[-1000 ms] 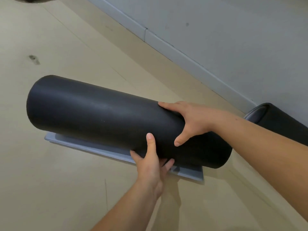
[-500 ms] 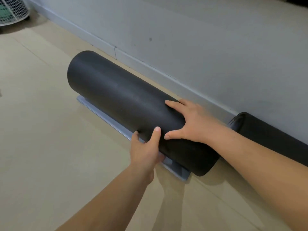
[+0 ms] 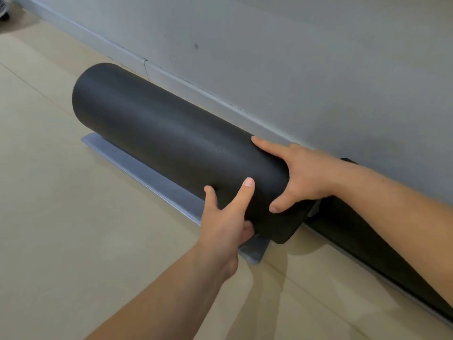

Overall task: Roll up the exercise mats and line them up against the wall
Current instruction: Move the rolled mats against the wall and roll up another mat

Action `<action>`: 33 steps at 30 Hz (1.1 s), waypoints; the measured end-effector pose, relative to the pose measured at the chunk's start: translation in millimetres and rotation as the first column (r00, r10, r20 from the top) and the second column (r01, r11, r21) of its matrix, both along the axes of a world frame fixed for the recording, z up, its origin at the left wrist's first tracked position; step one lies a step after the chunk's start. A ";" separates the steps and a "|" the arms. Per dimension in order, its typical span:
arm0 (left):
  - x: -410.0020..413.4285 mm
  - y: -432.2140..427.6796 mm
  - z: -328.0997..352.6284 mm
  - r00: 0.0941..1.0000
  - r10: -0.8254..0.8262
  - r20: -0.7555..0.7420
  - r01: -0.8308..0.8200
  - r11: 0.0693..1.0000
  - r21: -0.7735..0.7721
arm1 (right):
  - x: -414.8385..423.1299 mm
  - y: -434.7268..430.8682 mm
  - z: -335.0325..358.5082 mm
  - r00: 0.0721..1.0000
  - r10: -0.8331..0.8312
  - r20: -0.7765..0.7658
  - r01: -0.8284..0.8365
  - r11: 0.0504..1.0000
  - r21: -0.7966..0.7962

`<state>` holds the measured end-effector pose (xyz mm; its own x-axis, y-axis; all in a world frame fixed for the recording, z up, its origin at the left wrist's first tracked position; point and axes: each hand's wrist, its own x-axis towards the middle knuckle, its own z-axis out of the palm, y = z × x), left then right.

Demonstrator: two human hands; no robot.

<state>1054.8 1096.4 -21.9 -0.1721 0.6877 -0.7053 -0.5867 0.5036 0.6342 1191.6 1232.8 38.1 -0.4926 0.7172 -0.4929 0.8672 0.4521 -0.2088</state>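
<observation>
A thick black rolled mat (image 3: 159, 133) lies along the foot of the grey wall (image 3: 294, 57), its grey loose end (image 3: 147, 173) sticking out flat underneath on the floor. My left hand (image 3: 228, 217) grips the roll's near lower side, thumb and a finger up on the black surface, other fingers tucked under. My right hand (image 3: 299, 177) clasps the roll's right end from above, fingers over the top and thumb down the front. A second black rolled mat (image 3: 362, 246) lies against the wall to the right, partly hidden by my right forearm.
A grey skirting board (image 3: 171, 74) runs along the base of the wall. Beige floor (image 3: 73, 241) stretches out to the left and toward me. A white fan grille (image 3: 3, 8) shows at the top left corner.
The roll has come closer to the wall and nearer the second mat. My right hand has slid to the roll's right end; my left hand keeps its grip underneath.
</observation>
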 end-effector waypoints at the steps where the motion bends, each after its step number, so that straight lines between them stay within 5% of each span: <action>1: 0.4 7.0 1.5 1.000 -0.013 0.027 0.013 1.000 0.008 | 0.7 5.6 0.8 1.000 0.004 -0.011 -0.004 1.000 0.009; 8: 14.5 58.2 -18.3 0.982 -0.142 0.123 0.140 0.990 0.022 | 3.9 20.1 -9.7 0.981 0.082 0.173 -0.150 0.892 0.427; 15: -19.7 53.7 -31.0 0.994 -0.108 0.018 0.109 0.993 -0.044 | 16.9 26.1 -21.0 0.993 0.062 0.100 -0.089 0.949 0.303; 21: -4.6 66.8 -16.3 0.986 -0.167 0.000 0.167 0.986 -0.001 | 26.9 44.0 -12.3 0.990 -0.068 -0.120 0.076 0.995 0.060; 27: 11.7 63.8 -16.3 0.992 -0.120 -0.040 0.120 0.993 -0.017 | 30.9 36.4 -11.0 0.983 -0.085 -0.163 0.101 0.990 0.093; 33: 37.0 51.2 -25.6 0.979 -0.200 -0.039 0.199 0.979 -0.032 | 60.2 14.0 -7.3 0.998 -0.049 -0.031 0.053 0.988 0.143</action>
